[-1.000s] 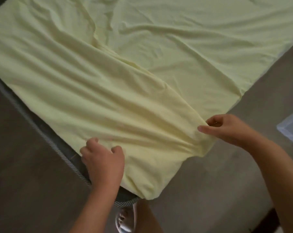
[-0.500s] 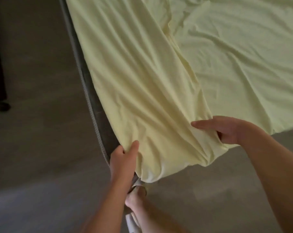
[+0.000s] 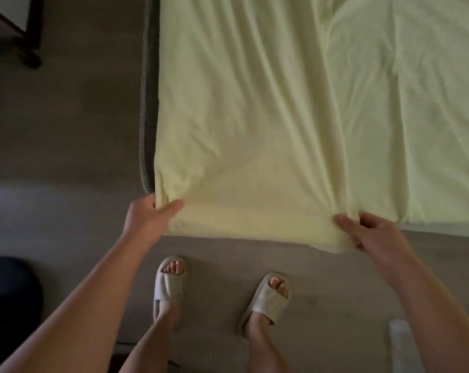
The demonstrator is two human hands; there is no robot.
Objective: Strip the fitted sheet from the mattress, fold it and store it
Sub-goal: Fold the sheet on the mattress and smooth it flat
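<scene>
My left fingers (image 3: 174, 205) grip the near left corner of the pale yellow fabric fitted sheet (image 3: 281, 117). The thumb lies on top of the cloth and the other fingers are tucked beneath it, out of sight. My left hand (image 3: 147, 215) sits just at the corner of the dark mattress with striped piping (image 3: 148, 103), whose bare side shows as a narrow band along the sheet's left edge.

My right fingers (image 3: 343, 220) pinch the sheet's near edge further to the right. Two of them lie on top and the rest are bent under a small bunched fold. My right hand (image 3: 376, 235) hangs just past the near edge of the bed, above the floor. Between my hands the hem runs in a nearly straight line.

Creases fan away from both grips across the sheet, which lies spread over the top of the mattress as far up and right as I can see. At the right a paler strip shows under the sheet's near edge, and I cannot tell what it is.

Below my hands is the grey-brown floor (image 3: 66, 135), with my feet in pale open-toed slide slippers (image 3: 268, 298). A dark rounded object (image 3: 10, 292) sits at lower left, dark wooden furniture (image 3: 32, 28) at upper left, and a blurred whitish thing (image 3: 400, 343) at lower right.
</scene>
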